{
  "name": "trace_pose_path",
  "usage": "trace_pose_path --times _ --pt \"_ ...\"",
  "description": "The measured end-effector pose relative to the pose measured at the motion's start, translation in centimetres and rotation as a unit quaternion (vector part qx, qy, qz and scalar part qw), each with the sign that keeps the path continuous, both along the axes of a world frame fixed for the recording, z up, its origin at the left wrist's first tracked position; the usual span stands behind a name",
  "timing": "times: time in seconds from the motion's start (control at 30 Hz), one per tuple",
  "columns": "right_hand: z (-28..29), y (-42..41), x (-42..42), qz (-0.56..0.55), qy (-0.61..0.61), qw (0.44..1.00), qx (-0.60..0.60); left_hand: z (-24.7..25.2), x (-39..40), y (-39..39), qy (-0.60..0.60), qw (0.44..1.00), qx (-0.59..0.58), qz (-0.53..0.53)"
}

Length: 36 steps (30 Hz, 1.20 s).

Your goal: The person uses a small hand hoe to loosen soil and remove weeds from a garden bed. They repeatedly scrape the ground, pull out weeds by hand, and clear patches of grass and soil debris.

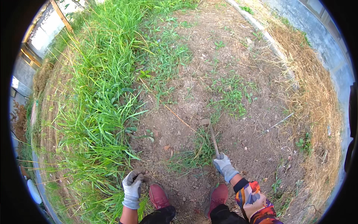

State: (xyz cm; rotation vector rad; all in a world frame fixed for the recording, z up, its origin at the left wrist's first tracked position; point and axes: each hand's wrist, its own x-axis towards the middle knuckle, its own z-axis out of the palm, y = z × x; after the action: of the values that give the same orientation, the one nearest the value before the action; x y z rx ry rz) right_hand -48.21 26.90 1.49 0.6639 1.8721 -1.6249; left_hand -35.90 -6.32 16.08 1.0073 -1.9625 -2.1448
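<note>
My right hand [225, 166], in a grey-white work glove, grips the handle of a short weeding tool [214, 138]. Its small flat head reaches forward to the soil beside some weeds; whether it is a hoe or a sickle, I cannot tell. A loose heap of green grass [200, 152] lies just left of the handle. My left hand [134, 182], gloved with dirt-darkened fingers, hovers by the edge of the tall grass [109, 112]. Its fingers are half curled and apart, and I see nothing between them.
Low weeds [233, 96] grow in the bare soil [179, 120] ahead. A thin pale stick [279, 122] lies to the right. Beyond a concrete curb [268, 39], dry straw [316, 98] runs along a grey wall [316, 30]. My red shoes [159, 196] stand on the soil.
</note>
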Motion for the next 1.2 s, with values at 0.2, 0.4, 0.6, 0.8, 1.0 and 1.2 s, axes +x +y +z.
trace_pose_path --times 0.2,0.4,0.6,0.8,1.0,1.2 --pt "2.2 -0.2 -4.9 -0.154 -0.088 0.97 -0.167 -0.2 0.2 0.6 -0.019 1.0 0.006 0.003" --pt "3.3 -0.6 -3.6 0.073 -0.175 0.979 -0.071 -0.1 0.1 0.2 -0.009 1.0 -0.011 -0.001" --pt "4.5 2.7 -1.5 0.023 -0.079 0.992 -0.093 -0.2 0.0 0.4 -0.009 1.0 -0.007 -0.01" --pt "0.5 3.8 -6.5 -0.125 -0.064 0.99 0.024 0.3 -0.3 0.6 -0.009 1.0 -0.024 -0.001" --pt "2.0 5.9 3.3 0.337 0.303 0.847 0.278 0.0 -0.2 0.5 -0.012 1.0 -0.027 0.003" --pt "2.3 6.0 1.8 0.011 0.132 0.976 0.174 0.0 0.1 0.2 0.014 0.999 -0.029 0.005"
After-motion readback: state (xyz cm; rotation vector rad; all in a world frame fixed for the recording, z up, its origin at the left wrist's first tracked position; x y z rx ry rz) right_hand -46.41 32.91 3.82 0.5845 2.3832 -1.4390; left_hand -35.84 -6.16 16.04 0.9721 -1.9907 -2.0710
